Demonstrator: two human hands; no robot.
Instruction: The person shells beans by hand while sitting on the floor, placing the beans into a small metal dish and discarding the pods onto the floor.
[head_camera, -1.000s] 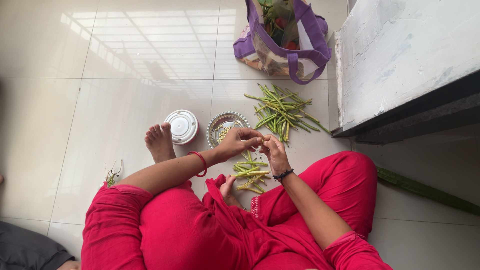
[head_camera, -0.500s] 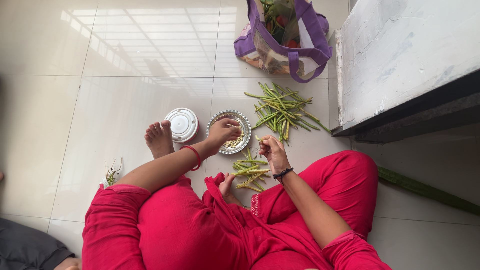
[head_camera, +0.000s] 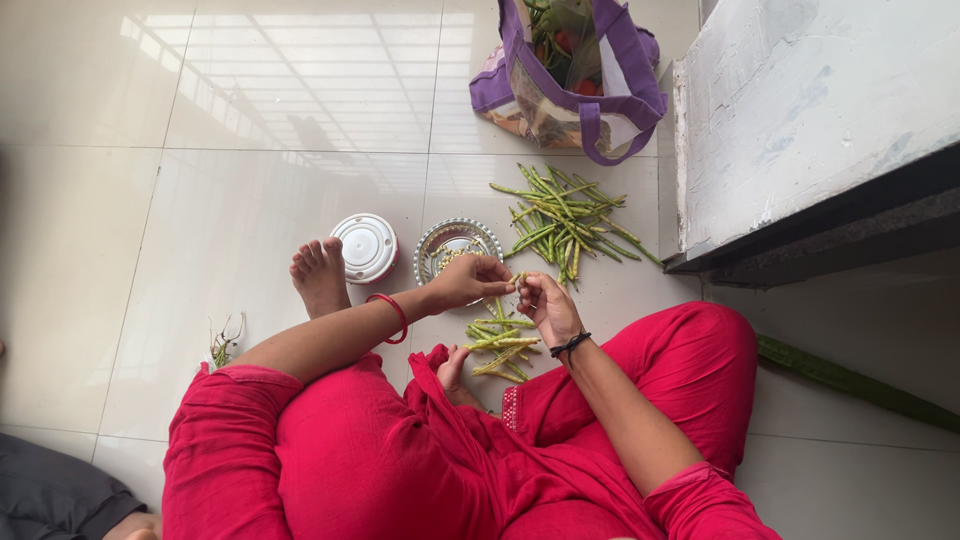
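I sit on the floor in red clothes. My left hand (head_camera: 475, 280) and my right hand (head_camera: 545, 300) meet just in front of a steel bowl (head_camera: 440, 245), both pinching one green bean pod (head_camera: 518, 281) between the fingertips. A heap of whole green pods (head_camera: 560, 220) lies beyond the hands. A small pile of opened pods (head_camera: 500, 345) lies below the hands, between my legs. My bare foot (head_camera: 320, 275) rests left of the bowl.
A round white lid (head_camera: 365, 247) lies left of the bowl. A purple shopping bag (head_camera: 580, 70) with vegetables stands at the top. A white slab with a dark edge (head_camera: 800, 130) fills the right. Some scraps (head_camera: 225, 345) lie at the left.
My left hand went out to the steel bowl half a second ago and has come back to the right hand, where both now hold a pod.
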